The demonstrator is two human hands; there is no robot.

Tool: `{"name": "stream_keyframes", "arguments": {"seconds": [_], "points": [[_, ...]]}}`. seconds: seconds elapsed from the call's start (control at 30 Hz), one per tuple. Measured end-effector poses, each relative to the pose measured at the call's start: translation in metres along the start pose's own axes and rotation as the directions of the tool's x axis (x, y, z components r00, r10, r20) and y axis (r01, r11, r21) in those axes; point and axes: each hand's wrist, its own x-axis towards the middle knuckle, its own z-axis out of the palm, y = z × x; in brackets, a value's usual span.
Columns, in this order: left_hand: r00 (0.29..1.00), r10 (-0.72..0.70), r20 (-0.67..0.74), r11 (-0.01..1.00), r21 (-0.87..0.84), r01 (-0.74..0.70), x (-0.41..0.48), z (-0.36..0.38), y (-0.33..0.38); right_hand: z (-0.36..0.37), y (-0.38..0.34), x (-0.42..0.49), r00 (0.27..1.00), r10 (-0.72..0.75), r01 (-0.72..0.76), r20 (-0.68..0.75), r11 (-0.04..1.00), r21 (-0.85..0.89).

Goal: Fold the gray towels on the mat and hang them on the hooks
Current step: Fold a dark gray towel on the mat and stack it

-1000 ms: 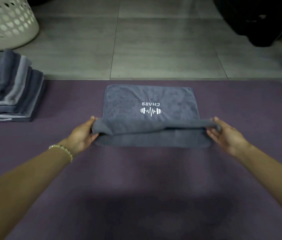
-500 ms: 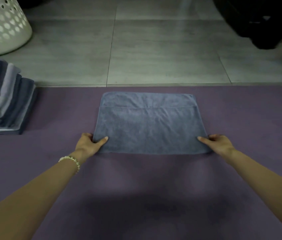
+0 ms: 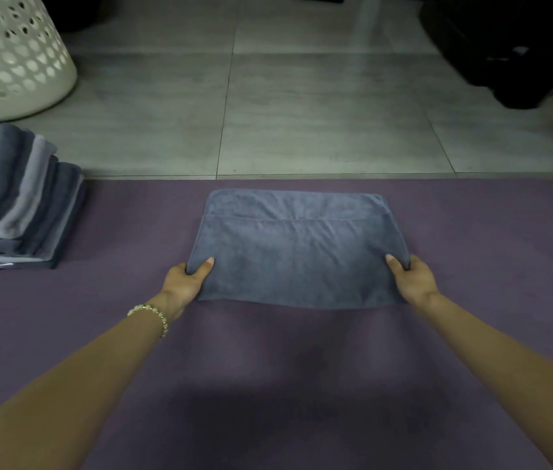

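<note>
A gray towel (image 3: pixel 297 252) lies folded on the purple mat (image 3: pixel 275 385), in the middle near the mat's far edge. A strip of its lower layer shows along the far side. My left hand (image 3: pixel 188 281) pinches the towel's left side, thumb on top and fingers under the cloth. My right hand (image 3: pixel 409 278) pinches the right side the same way. The sides bulge up a little where I hold them. No hooks are in view.
A stack of folded gray towels (image 3: pixel 13 201) sits at the mat's left end. A white perforated laundry basket (image 3: pixel 7 56) stands on the tiled floor behind it. Dark objects (image 3: pixel 512 45) fill the far right corner.
A second ago I held the near edge lifted, with a white logo showing. That edge went over to the far side and hid the logo. Both hands now pinch the towel's sides.
</note>
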Motion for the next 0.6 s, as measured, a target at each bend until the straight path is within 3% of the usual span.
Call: {"name": "stream_keyframes", "arguments": {"seconds": [0.13, 0.27, 0.4, 0.5, 0.6], "points": [[0.998, 0.015, 0.067, 0.999, 0.037, -0.017, -0.014, -0.017, -0.011, -0.016, 0.023, -0.028, 0.999, -0.036, 0.036, -0.003, 0.999, -0.022], [0.958, -0.069, 0.277, 0.959, 0.284, -0.013, -0.029, -0.039, -0.044, -0.027, 0.067, -0.069, 0.996, -0.009, 0.017, 0.093, 0.995, -0.095], [0.918, -0.126, 0.375, 0.855, 0.511, -0.092, -0.029, -0.045, -0.055, -0.030, 0.086, -0.084, 0.990, 0.008, 0.016, 0.144, 0.985, -0.170], [0.947, -0.051, 0.317, 0.827, 0.544, -0.138, -0.018, -0.048, -0.047, -0.034, 0.078, -0.074, 0.995, -0.050, 0.069, 0.086, 0.970, -0.232], [0.966, 0.148, 0.213, 0.884, 0.410, -0.226, -0.006, -0.042, -0.037, -0.035, 0.062, -0.054, 0.995, -0.084, 0.092, 0.050, 0.982, -0.165]]}}
